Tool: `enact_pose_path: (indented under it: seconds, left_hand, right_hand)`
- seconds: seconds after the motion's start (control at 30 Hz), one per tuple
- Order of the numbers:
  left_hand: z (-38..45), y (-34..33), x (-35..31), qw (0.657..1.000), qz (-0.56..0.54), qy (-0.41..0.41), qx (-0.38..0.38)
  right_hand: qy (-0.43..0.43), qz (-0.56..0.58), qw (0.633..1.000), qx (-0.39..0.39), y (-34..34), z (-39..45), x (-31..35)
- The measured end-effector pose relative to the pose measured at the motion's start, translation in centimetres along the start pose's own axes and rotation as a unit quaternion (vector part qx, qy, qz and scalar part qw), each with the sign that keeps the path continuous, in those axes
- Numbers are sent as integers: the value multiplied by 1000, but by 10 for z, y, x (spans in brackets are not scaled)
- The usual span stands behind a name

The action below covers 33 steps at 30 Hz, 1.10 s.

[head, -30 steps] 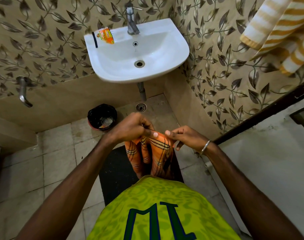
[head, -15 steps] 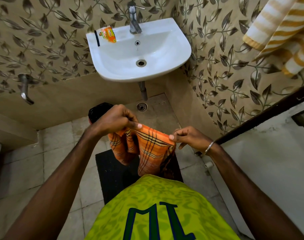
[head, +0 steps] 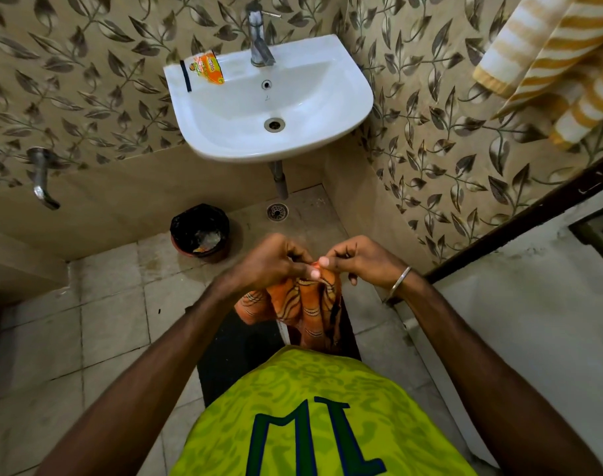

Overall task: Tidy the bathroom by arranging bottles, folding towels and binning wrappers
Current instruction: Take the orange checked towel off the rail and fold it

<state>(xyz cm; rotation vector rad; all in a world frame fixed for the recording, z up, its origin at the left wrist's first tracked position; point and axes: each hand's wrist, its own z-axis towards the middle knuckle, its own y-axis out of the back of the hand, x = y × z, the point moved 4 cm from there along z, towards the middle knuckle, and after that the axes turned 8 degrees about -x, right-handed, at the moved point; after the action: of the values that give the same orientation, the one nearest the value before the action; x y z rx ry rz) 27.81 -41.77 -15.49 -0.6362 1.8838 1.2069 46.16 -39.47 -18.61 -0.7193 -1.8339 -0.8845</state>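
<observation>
An orange checked towel (head: 301,309) hangs bunched in front of my body, over a black floor mat (head: 238,352). My left hand (head: 270,261) pinches its top edge from the left. My right hand (head: 360,259) pinches the same edge from the right, the two thumbs almost touching. An orange wrapper (head: 208,68) lies on the back left rim of the white sink (head: 344,108). A black-lined bin (head: 200,231) with some litter inside stands on the floor under the sink's left side.
A yellow-and-white striped towel (head: 554,60) hangs on the right wall. A tap (head: 258,39) stands on the sink, another spout (head: 42,180) juts from the left wall. A floor drain (head: 277,211) lies below the sink. A dark door frame (head: 519,221) runs at right.
My hands spread the towel's top edge apart half a second ago, then came back together, so the towel now hangs bunched between them.
</observation>
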Motion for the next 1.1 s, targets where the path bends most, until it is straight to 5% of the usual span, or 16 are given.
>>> enact_pose_path:
  seconds: [0.83,1.0,1.1]
  left_hand:
    - [-9,40,10,993,4,48,-106]
    - [-8,5,3,998,-58,15,6]
    - [-4,-2,3,1000,-11,7,6]
  right_hand:
    - [-22,73,997,21,2,-14,-26]
    - [-5,85,996,29,-9,-6,-11]
    - [-5,89,996,23,-5,-2,-5]
